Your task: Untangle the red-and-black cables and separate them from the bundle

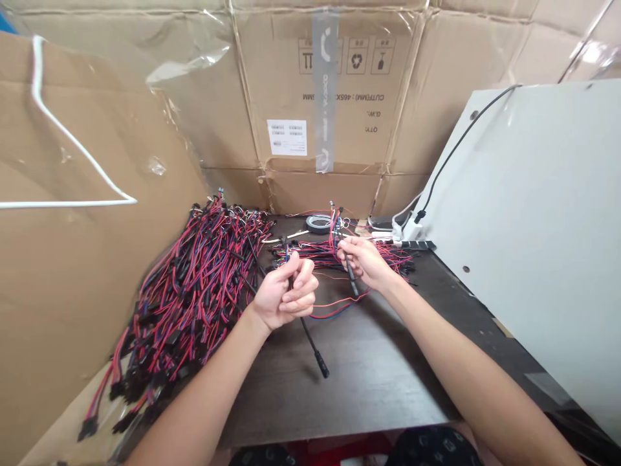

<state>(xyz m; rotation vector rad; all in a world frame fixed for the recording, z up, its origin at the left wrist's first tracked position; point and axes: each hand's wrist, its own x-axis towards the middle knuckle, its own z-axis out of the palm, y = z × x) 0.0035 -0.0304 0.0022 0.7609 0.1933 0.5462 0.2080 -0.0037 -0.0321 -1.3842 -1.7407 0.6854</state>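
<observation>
Fingers, left hand [286,294]: curled tight into a fist around a black cable [310,336]; thumb up, the cable's connector end hangs below the fist and rests on the worktop [369,382].
Fingers, right hand [361,259]: pinched narrow around a second black lead [352,279] with thin red and blue wires, held just above the small bundle.
Hands, relation: near each other over the middle of the worktop, not touching; a loop of red-and-blue wire [334,307] lies on the surface between and below them.
Small bundle [330,252]: loose red, blue and black wires lying behind the hands, touching the right hand's fingers.
Large pile [194,291]: many red, blue and black wire leads with black connectors, spread along the left of the worktop and spilling off its near-left edge.
Progress, judged: large pile looks like handled stock and the small bundle what remains, but which is finished cannot be told; one or two leads are in hand now.
Tape roll [317,223]: flat on the worktop behind the small bundle.
Surroundings: cardboard boxes [334,97] at the back and left, grey panel [533,226] leaning on the right.
</observation>
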